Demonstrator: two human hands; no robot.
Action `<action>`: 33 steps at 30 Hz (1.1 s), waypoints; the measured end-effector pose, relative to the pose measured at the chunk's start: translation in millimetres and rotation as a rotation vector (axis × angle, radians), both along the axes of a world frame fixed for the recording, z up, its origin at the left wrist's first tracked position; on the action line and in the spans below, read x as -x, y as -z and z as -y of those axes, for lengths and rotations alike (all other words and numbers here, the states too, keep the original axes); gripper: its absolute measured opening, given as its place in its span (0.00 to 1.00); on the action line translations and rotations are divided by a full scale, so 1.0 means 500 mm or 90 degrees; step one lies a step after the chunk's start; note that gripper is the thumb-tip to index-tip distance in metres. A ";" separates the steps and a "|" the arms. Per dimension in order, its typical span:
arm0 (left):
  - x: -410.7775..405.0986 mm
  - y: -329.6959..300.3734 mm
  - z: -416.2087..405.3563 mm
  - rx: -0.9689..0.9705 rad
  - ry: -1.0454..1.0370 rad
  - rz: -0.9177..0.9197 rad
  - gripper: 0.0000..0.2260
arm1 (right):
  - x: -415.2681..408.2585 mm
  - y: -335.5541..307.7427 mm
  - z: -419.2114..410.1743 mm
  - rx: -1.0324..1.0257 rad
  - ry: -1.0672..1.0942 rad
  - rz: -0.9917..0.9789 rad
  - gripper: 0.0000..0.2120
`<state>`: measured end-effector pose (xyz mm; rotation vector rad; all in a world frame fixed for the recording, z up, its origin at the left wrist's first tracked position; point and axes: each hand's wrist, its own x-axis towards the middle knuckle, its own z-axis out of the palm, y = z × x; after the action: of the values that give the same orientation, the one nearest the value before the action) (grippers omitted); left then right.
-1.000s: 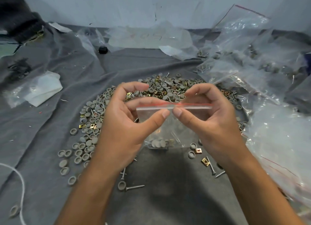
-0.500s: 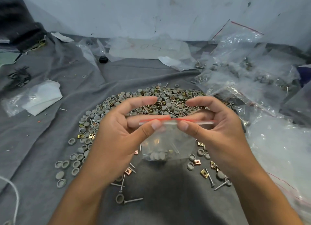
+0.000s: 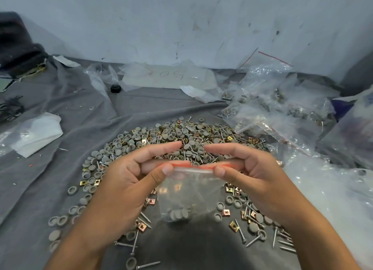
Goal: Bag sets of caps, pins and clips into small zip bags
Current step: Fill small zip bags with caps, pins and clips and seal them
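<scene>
A small clear zip bag (image 3: 188, 191) with a red zip strip hangs between my hands above the grey cloth. Grey caps, some pins and brass clips lie at its bottom. My left hand (image 3: 129, 179) pinches the left end of the zip strip between thumb and fingers. My right hand (image 3: 252, 175) pinches the right end the same way. Behind the bag spreads a big heap of grey caps, steel pins and brass clips (image 3: 181, 136). More loose caps, pins (image 3: 240, 232) and clips (image 3: 234, 226) lie scattered below my hands.
A grey cloth (image 3: 60, 169) covers the work surface. Filled zip bags pile up at the right (image 3: 282, 108). A folded white sheet in plastic (image 3: 34, 134) lies at the left. A black cap (image 3: 115, 88) and crumpled plastic (image 3: 167, 78) sit by the wall.
Both hands have sunk lower in view with the bag, and their thumbs have slid apart along the zip strip. The view has tilted up, showing more wall.
</scene>
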<state>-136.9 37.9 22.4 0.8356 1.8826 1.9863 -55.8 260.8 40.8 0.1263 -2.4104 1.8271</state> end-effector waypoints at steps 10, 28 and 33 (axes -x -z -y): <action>0.013 0.005 -0.004 -0.026 -0.174 0.007 0.16 | 0.085 -0.094 0.013 -0.241 0.077 -0.106 0.13; 0.003 0.003 -0.018 0.060 -0.190 -0.015 0.22 | -0.063 0.058 -0.262 -0.272 0.486 0.217 0.06; -0.005 0.008 -0.030 0.081 -0.180 -0.008 0.24 | -0.227 0.107 -0.234 -0.586 0.499 0.397 0.24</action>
<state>-134.1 53.0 18.4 0.5745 2.2123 1.9896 57.5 377.6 -12.4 -1.2593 -2.8178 0.3780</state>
